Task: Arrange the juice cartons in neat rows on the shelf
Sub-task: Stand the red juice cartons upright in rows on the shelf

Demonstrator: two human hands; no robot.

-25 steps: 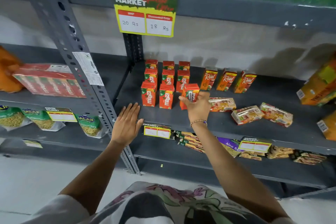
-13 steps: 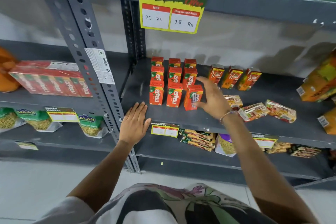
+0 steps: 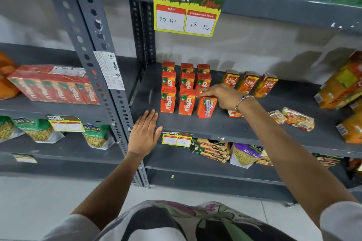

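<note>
Right hand (image 3: 221,94) gripping top of upright, slightly tilted juice carton (image 3: 206,106), left hand (image 3: 144,135) flat, open on shelf (image 3: 235,129)

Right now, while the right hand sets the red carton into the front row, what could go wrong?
The tilted red Maaza carton under the right hand leans away from the upright front-row carton; released this way, it may topple. The wrist could also brush the orange Real cartons behind it. The left hand rests flat on the grey metal shelf edge, holding nothing.
</note>
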